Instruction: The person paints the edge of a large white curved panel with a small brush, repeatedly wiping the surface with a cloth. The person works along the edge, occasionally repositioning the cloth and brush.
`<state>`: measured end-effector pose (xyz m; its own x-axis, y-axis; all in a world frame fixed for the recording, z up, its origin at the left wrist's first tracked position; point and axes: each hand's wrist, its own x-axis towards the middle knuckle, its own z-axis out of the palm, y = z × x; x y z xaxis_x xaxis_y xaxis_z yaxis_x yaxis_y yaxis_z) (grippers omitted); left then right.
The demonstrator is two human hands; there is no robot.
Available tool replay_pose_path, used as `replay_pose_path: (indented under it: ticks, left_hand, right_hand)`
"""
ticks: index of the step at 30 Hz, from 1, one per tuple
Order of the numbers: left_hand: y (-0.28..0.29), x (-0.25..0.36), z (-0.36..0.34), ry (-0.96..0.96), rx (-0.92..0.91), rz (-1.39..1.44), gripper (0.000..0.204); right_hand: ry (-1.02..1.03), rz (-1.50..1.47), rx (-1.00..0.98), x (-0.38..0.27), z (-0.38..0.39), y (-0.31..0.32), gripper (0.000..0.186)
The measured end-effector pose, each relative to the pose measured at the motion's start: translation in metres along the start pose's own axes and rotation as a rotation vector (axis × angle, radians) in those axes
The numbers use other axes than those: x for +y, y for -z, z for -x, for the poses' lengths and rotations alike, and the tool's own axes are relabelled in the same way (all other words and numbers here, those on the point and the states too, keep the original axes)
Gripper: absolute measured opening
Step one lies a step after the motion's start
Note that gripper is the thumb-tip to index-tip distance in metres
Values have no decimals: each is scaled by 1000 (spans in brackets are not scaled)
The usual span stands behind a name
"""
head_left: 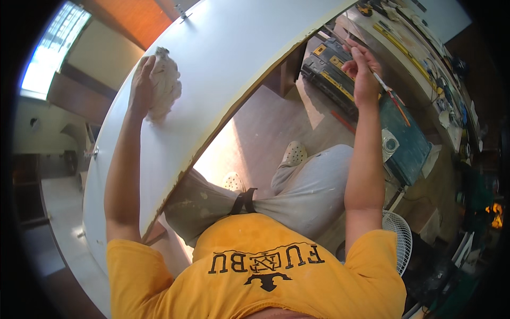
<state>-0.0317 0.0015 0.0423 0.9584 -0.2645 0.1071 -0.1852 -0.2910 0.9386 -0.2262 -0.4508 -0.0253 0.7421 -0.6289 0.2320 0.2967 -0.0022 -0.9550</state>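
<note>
A crumpled off-white rag (166, 85) lies against the white face of a large panel (212, 58). My left hand (142, 85) grips the rag from its left side, fingers pressed into it. In my right hand (363, 69) is a long thin brush-like stick (378, 80), pinched between thumb and fingers. One end of the stick points up toward the panel's far right edge. Its other end, white then reddish-orange, slants down past my wrist. The panel's near edge is rough and brownish-yellow.
Black and yellow tool cases (332, 72) stand beyond the panel. A cluttered bench (419, 58) runs along the right, with a yellow level (396, 40) on it. Below are a dark green board (406, 141) and a fan (397, 234). Metal fittings (182, 13) stick out from the panel.
</note>
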Motion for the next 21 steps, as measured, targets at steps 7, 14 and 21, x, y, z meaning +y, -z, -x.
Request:
replay_pose_path:
  ticks: [7, 14, 21]
  left_hand:
    - [-52, 60, 245, 155, -298, 205, 27]
    - [-135, -58, 261, 471, -10, 995, 34]
    - [-145, -73, 226, 353, 139, 1060, 36]
  right_hand:
    - [42, 21, 77, -16, 19, 0, 27]
    - [66, -11, 7, -22, 40, -34, 27]
    - [65, -46, 42, -32, 53, -37, 27]
